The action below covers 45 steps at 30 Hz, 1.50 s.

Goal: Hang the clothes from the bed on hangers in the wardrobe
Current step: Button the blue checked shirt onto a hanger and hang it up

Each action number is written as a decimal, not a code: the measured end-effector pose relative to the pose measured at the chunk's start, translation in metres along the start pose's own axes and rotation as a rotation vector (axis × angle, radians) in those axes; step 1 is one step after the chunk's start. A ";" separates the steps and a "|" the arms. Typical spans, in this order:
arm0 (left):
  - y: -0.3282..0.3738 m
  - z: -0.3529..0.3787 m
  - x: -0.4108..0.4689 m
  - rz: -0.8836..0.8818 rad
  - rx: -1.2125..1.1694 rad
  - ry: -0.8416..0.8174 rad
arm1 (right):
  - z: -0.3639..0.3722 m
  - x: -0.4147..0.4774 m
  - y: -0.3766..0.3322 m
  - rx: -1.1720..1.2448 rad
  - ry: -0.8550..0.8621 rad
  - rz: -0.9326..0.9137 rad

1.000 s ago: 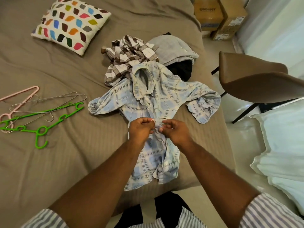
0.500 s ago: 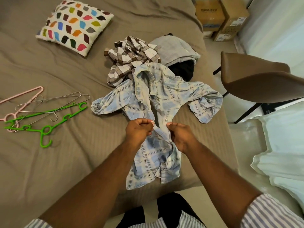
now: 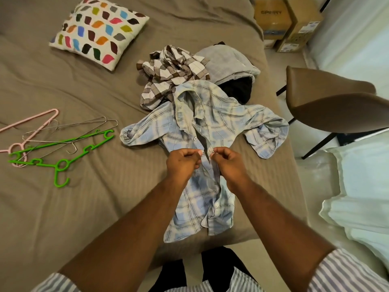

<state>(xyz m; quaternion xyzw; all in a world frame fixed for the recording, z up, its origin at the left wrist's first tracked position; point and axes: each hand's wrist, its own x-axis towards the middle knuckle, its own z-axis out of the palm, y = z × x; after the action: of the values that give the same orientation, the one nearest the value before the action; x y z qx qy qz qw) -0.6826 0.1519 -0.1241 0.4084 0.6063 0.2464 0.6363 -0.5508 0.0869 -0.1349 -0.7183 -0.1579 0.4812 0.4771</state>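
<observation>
A light blue plaid shirt lies spread front-up near the bed's right edge, collar away from me. My left hand pinches the left side of its button placket and my right hand pinches the right side, close together at mid-chest. Behind the shirt lie a brown checked shirt, a grey garment and a black one. On the left of the bed lie a green plastic hanger, wire hangers and a pink hanger.
The brown bed sheet fills most of the view. A patterned cushion sits at the back. A brown chair stands right of the bed, cardboard boxes behind it, white bedding on the floor at right.
Both hands moved slightly up the shirt front, still pinching the placket. The lower part of the shirt has opened and bunched a little.
</observation>
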 end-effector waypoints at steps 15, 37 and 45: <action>0.006 -0.003 0.006 -0.035 -0.030 -0.060 | 0.004 -0.001 -0.002 -0.188 -0.035 -0.226; 0.002 -0.002 0.005 0.057 0.088 -0.097 | 0.002 -0.012 -0.014 0.009 -0.132 -0.112; 0.000 0.002 0.001 0.215 0.399 0.026 | 0.009 -0.017 -0.010 0.054 -0.121 -0.067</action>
<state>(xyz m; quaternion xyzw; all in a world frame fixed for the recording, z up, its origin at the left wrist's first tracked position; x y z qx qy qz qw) -0.6807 0.1526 -0.1244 0.5851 0.6042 0.1931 0.5052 -0.5644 0.0852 -0.1177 -0.6691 -0.1973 0.5113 0.5020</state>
